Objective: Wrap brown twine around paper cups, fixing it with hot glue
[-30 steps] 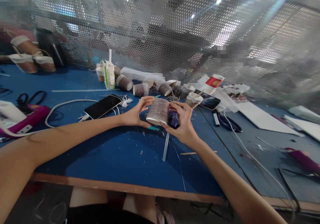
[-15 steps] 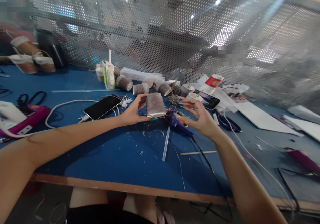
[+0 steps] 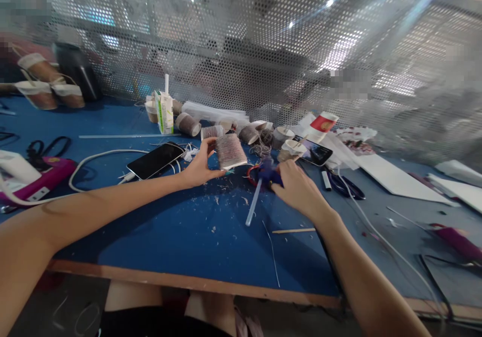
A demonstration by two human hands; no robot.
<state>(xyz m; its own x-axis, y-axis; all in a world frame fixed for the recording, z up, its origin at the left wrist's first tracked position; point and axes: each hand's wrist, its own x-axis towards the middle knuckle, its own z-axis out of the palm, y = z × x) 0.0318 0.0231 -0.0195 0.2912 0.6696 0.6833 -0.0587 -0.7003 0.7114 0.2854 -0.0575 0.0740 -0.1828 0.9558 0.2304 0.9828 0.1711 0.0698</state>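
My left hand (image 3: 201, 165) grips a paper cup wrapped in brownish-grey yarn (image 3: 230, 151) by its side, tilted a little above the table. The fingers of my right hand (image 3: 299, 184) are closed round a blue hot glue gun (image 3: 269, 174), which is slightly blurred. A clear glue stick (image 3: 254, 204) sticks out of the gun towards me. Just behind both hands lie more yarn-wrapped cups (image 3: 188, 124) and a tangle of loose yarn (image 3: 263, 146). Near my right wrist is a thin wooden stick (image 3: 293, 231).
A black phone (image 3: 155, 160) with a white cable lies left of my left hand. Behind it stands a drink carton (image 3: 164, 113). A purple power strip (image 3: 50, 179) is at far left. To the right are blue-handled scissors (image 3: 346, 185) and white boards (image 3: 402, 179). A perforated metal screen (image 3: 233, 50) closes the back.
My right hand, open above the glue gun before, has closed round it and turned it slightly. My left hand has tilted the yarn-wrapped cup a little to the left.
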